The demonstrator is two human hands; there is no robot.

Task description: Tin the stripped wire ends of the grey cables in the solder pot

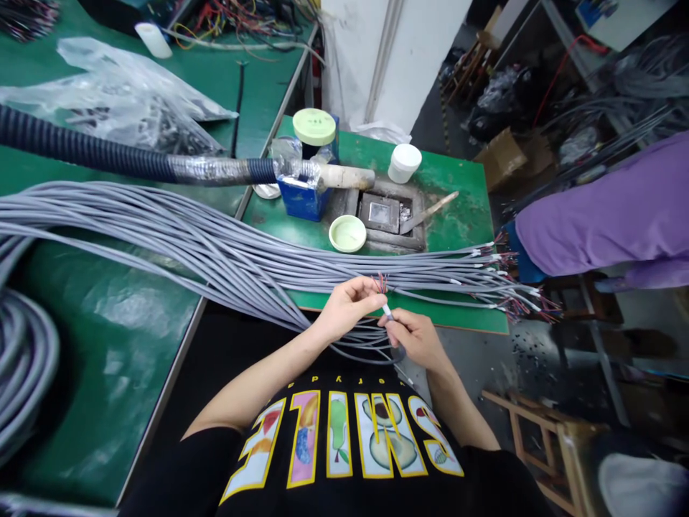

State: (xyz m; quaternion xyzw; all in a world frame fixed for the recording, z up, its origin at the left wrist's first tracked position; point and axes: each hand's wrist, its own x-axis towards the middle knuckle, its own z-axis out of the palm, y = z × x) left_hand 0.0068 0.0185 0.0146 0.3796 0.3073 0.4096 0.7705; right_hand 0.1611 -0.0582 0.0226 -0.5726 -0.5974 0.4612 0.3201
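Observation:
My left hand is closed in a pinch on the stripped coloured wire ends of a grey cable, just in front of the green bench edge. My right hand is closed on the same cable a little lower, fingers wrapped round its grey sheath. The cable loops down below my hands. Behind them a thick bundle of grey cables lies across the bench, its stripped red and black ends fanning out at the right.
A solder pot is sunk in the green table, with a scraper, a green lid, a white jar and a blue box. A black corrugated hose crosses at left. A person's purple sleeve is at right.

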